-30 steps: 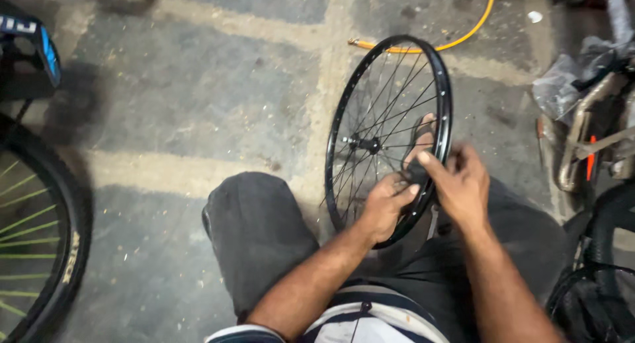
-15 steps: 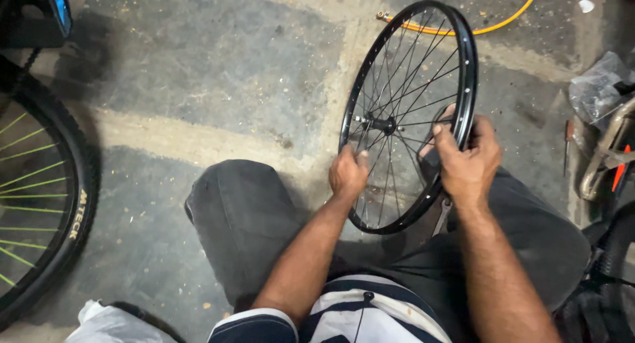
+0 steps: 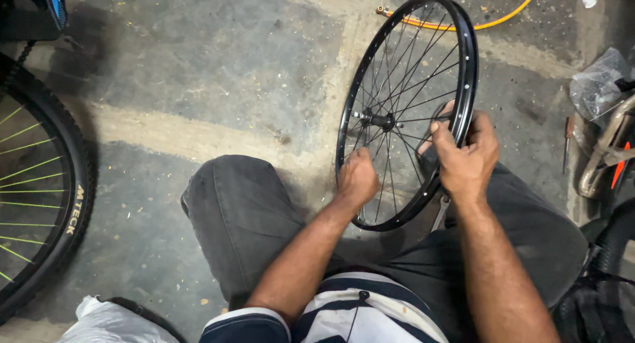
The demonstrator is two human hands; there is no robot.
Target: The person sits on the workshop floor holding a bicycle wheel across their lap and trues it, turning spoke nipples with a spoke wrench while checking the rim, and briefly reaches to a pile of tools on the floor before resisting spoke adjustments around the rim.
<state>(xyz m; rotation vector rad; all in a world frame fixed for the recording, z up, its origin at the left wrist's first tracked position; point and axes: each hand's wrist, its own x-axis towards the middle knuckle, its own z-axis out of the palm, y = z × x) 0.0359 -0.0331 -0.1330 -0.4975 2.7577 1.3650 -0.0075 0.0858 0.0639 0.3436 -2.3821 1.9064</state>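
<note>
Left hand [image 3: 358, 177] dropped lower, both hands gripping upright rim [image 3: 403, 111], right hand [image 3: 466, 154] opposite.

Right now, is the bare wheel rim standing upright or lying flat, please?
Upright: the black wheel rim stands on edge between the knees, steadied by the left hand and right hand.

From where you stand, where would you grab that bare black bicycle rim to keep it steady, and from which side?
Probably the bare rim band low on each side of the spoked wheel, fingers reaching in from the open sides between spokes. It stands upright between the knees, tyreless. The left hand grips the lower left rim; the right hand wraps the right rim.
</note>
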